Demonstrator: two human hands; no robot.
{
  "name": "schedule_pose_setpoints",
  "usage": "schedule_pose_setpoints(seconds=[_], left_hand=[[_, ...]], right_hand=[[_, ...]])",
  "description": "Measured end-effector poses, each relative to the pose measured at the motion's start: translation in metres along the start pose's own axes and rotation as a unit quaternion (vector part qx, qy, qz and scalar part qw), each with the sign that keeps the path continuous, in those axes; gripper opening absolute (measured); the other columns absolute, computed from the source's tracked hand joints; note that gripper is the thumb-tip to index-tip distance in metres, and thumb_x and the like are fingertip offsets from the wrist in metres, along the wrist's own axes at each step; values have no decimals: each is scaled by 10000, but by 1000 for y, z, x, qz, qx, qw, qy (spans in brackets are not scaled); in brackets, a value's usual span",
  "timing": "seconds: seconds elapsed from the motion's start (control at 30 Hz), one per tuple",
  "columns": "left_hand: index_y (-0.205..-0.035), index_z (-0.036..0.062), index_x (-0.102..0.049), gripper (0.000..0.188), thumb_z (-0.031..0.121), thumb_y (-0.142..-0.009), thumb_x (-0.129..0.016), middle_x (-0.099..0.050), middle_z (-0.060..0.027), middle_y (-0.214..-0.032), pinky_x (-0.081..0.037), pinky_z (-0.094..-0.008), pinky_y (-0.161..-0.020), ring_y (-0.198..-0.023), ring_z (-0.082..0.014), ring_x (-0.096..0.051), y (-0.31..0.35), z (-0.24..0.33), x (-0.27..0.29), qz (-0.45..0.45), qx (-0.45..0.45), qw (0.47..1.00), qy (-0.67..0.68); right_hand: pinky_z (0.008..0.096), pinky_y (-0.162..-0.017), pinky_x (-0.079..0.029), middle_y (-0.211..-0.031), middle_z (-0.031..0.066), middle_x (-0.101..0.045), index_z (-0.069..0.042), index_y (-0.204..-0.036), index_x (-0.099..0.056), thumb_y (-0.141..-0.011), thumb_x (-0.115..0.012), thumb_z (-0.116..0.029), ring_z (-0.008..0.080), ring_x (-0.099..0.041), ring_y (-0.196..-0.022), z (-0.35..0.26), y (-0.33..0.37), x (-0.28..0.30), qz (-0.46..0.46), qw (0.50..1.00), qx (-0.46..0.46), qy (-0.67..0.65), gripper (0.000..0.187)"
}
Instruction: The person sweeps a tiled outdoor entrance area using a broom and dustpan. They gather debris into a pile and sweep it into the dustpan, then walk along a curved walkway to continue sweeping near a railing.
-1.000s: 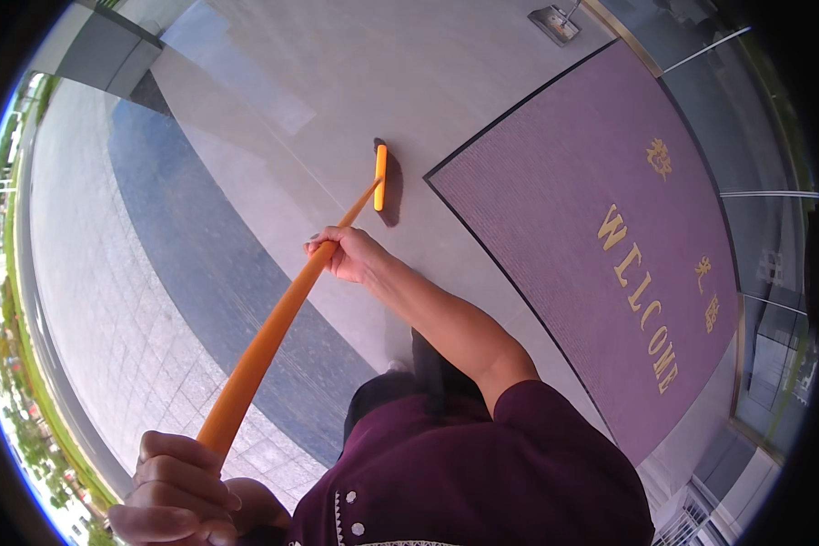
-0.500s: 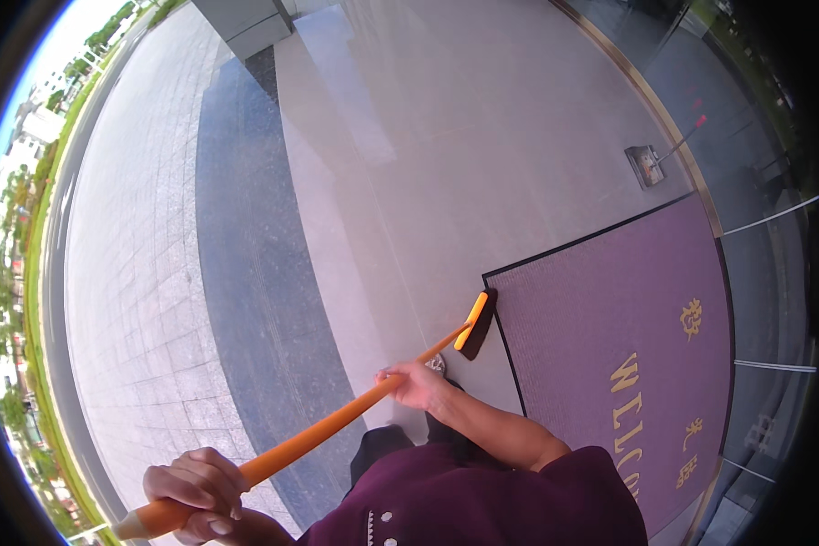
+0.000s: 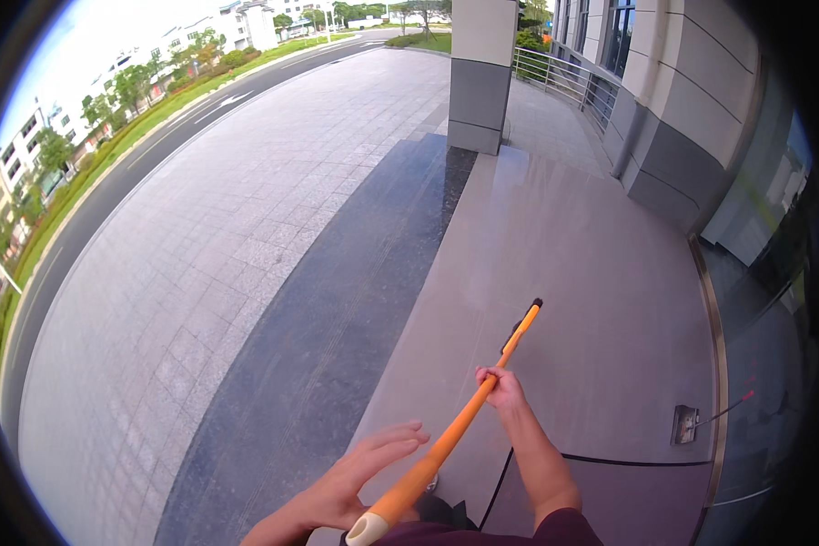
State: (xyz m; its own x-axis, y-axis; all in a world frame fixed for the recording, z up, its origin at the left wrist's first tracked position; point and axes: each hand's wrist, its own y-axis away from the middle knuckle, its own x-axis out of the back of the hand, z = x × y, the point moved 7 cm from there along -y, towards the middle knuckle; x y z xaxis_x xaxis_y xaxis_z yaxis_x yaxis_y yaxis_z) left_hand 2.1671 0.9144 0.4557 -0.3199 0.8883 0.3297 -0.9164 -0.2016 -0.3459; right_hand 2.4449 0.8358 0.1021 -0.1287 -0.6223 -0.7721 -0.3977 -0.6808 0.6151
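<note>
A pillar [image 3: 480, 96], glass front [image 3: 753, 309], doormat [image 3: 623, 496] and paving [image 3: 218, 259] show a building's entrance.

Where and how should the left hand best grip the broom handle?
Likely around the upper end of the orange handle, from its left: it slants up toward the person, the open left hand lies alongside, and the right hand grips lower.

Wearer's own body: maroon top [image 3: 437, 538], black lower garment [image 3: 446, 512].
Right sleeve [image 3: 569, 530] short, plain dark maroon, ending near the elbow; right forearm [image 3: 539, 460] bare below it. Lower garment: black cloth, cut unclear at this angle. Shoe [image 3: 432, 483]: only a small pale patch shows, pattern unresolved. Left hand [image 3: 350, 480] and right hand [image 3: 503, 389] ungloved; left slightly blurred.
</note>
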Motion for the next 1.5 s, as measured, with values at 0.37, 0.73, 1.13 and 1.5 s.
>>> schedule_pose_setpoints(seconds=[0.37,0.73,1.13,1.5], left_hand=[[-1202,95,-431,516,158,-728,-625,-576,-105,-972,-415,-356,-762,-927,-253,-550,253,-99,-40,-54,223,906,-355],[-1091,92,-484,369,120,-736,-579,-578,-81,-884,-397,-334,-719,-856,-228,-561,366,-71,-63,15,310,888,-340],[-1080,75,-495,379,89,-720,-612,-549,-82,-823,-384,-350,-728,-853,-249,-529,462,-40,-84,136,521,780,-319],[-1083,66,-502,368,80,-730,-605,-540,-80,-796,-383,-346,-714,-805,-241,-525,360,-82,-116,140,516,789,-303]], right_hand=[[144,-387,-358,-709,53,-422,57,-835,-408,-859,-435,-48,42,-376,-469,3,189,3,78,925,-220,300,111],[180,-378,-333,-812,106,-517,62,-1064,-453,-822,-469,-20,81,-411,-498,215,278,37,64,698,-452,552,256],[239,-375,-421,-641,110,-547,37,-933,-504,-676,-600,97,144,-532,-470,463,232,188,-67,413,-608,674,281],[221,-359,-332,-710,129,-510,9,-1114,-396,-681,-529,134,114,-440,-475,148,109,106,63,556,-482,674,470]])
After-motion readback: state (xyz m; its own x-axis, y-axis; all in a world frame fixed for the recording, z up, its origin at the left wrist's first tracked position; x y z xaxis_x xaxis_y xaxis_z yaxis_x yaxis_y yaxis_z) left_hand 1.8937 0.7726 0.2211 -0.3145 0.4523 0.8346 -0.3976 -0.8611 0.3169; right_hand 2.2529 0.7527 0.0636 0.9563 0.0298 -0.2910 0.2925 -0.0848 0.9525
